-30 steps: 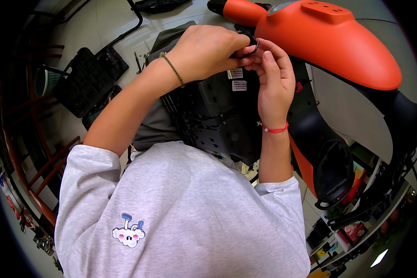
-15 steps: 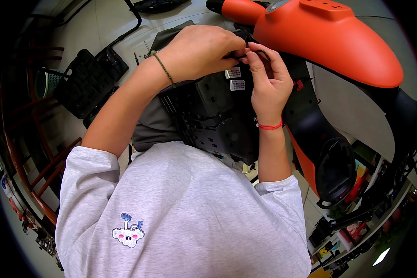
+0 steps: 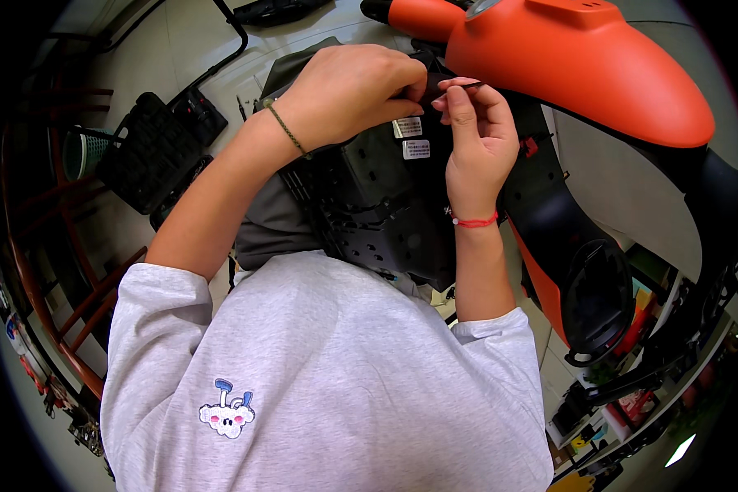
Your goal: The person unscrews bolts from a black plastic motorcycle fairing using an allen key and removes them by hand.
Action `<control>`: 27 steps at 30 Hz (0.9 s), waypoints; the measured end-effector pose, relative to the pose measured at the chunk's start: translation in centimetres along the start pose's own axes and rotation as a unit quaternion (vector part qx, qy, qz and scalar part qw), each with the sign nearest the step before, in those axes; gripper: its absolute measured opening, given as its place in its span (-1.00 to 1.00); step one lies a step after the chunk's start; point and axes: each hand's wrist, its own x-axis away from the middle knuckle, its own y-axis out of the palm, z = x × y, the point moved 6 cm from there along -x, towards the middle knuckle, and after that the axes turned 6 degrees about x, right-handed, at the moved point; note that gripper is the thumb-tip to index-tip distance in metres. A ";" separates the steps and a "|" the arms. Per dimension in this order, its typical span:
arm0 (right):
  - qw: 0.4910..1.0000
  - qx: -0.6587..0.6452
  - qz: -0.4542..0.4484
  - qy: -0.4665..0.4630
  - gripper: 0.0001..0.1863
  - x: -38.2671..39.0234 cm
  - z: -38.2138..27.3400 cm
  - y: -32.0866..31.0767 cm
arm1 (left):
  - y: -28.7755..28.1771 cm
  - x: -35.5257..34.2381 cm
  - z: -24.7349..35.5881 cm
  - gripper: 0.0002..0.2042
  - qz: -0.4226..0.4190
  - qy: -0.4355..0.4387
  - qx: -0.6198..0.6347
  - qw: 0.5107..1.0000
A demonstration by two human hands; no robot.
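Note:
A black plastic housing (image 3: 389,217) with slots, small holes and two white labels (image 3: 416,149) lies below my hands, over my lap. Above its far end, my left hand (image 3: 357,86) is closed, thumb and forefinger pinched together; what sits in that pinch, if anything, is hidden. Just to its right my right hand (image 3: 480,135) is closed too. Its thumb and fingertips grip a thin black strip (image 3: 473,85), whose tip shows past the forefinger. A small gap separates the two hands, with dark material behind it.
An orange and black scooter body (image 3: 574,74) fills the upper right, its black footboard (image 3: 562,217) running down beside my right arm. An opened black tool case (image 3: 149,152) lies on the tiled floor at left, near a green basket (image 3: 86,153) and wooden rails (image 3: 82,271).
My hands have come slightly apart, the left drawing a little leftward. In the right hand the thumb has lifted and the strip's tip now points right.

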 end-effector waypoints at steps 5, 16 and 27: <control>0.999 -0.026 0.033 0.020 -0.85 -0.4 0.5 -1.2 | -1.1 0.1 -2.9 -0.83 0.073 -0.086 0.339 0.934; 0.997 -0.030 0.007 0.064 -0.86 -0.3 1.1 -0.9 | -1.6 7.8 -8.5 -0.86 0.188 -0.273 0.737 0.589; 0.996 -0.047 0.022 0.077 -0.85 -0.6 1.2 -1.4 | 0.8 12.8 -6.1 -0.89 0.083 -0.405 0.628 0.659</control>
